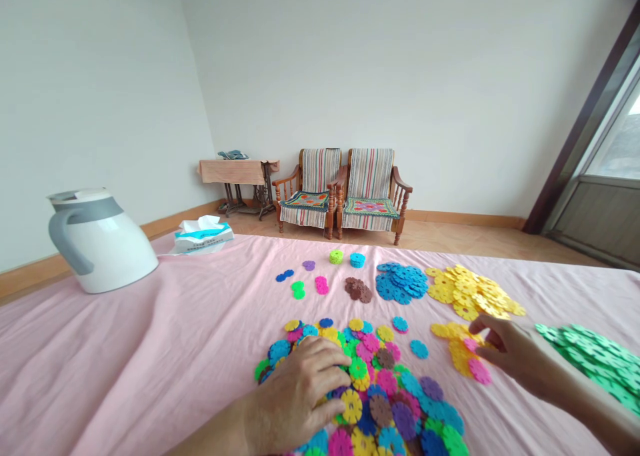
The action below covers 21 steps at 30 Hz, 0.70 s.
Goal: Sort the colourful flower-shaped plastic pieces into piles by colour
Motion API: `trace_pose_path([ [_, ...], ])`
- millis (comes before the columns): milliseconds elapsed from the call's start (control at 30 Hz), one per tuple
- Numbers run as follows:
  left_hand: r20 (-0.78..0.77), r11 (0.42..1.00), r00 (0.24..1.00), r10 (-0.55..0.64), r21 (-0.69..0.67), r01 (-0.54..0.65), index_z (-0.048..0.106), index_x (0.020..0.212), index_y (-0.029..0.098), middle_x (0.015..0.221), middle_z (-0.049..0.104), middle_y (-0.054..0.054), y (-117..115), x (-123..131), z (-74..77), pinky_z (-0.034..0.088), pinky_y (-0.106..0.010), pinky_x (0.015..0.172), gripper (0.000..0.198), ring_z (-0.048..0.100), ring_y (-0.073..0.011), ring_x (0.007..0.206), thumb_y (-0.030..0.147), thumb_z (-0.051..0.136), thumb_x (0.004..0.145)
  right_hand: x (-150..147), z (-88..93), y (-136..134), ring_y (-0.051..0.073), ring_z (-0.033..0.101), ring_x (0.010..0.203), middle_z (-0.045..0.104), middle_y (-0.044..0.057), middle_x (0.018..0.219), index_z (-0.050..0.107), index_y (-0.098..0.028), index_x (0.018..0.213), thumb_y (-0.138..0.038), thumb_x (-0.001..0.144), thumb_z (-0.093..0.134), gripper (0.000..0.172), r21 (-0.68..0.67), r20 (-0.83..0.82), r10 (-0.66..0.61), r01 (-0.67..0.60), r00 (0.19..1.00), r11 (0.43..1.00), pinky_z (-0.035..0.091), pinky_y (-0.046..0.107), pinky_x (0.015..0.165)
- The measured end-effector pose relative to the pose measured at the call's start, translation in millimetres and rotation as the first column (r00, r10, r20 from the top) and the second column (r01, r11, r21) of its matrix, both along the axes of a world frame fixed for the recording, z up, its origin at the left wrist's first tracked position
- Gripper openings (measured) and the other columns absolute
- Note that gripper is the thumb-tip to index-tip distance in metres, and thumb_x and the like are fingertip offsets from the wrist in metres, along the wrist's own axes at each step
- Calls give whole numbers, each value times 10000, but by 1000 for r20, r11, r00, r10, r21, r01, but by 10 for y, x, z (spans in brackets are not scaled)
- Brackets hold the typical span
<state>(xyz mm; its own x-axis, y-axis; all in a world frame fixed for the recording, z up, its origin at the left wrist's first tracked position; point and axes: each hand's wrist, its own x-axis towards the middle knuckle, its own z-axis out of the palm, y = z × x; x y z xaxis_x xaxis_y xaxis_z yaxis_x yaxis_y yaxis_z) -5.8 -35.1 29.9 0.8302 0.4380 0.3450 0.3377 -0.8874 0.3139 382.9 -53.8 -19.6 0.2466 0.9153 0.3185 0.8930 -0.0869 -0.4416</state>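
Note:
My left hand [305, 393] rests over a mixed pile of notched plastic discs [383, 409] in yellow, pink, blue, green, brown and purple. Its fingers are bent and spread, touching the discs on the pile's left side. To the right, my right hand [500, 343] hovers low over a small heap of yellow discs [459, 357]. Thumb and forefinger are apart, with a pink disc [470, 345] right by their tips; no firm hold on it shows. Another pink disc [480, 371] lies at that heap's near edge.
Sorted piles of blue discs [401, 283], yellow discs [470, 293] and green discs [595, 363] lie on the pink cloth [200, 349]. Small brown [358, 289], lime [336, 257] and light blue stacks [357, 261] stand behind. A white jug [113, 249] and tissue box [204, 235] are left.

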Motion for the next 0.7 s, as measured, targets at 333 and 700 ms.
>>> trace_pose_path([
  [333, -5, 1000, 1000, -1, 9, 1, 655, 988, 188, 1084, 655, -58, 10, -13, -32, 408, -371, 953, 166, 547, -206, 1035, 259, 591, 852, -14, -94, 54, 137, 519, 514, 564, -35, 542, 541, -226, 664, -271, 639, 534, 52, -147, -1, 122, -121, 993, 982, 358, 238, 501],
  [700, -34, 1000, 999, 1, 14, 0, 652, 988, 176, 1091, 652, -60, 14, -3, -20, 405, -373, 955, 168, 545, -209, 1042, 253, 595, 849, 220, -170, 8, 135, 525, 518, 577, -29, 565, 518, -227, 691, -255, 642, 559, 70, -166, 47, 113, -103, 993, 981, 369, 236, 508],
])
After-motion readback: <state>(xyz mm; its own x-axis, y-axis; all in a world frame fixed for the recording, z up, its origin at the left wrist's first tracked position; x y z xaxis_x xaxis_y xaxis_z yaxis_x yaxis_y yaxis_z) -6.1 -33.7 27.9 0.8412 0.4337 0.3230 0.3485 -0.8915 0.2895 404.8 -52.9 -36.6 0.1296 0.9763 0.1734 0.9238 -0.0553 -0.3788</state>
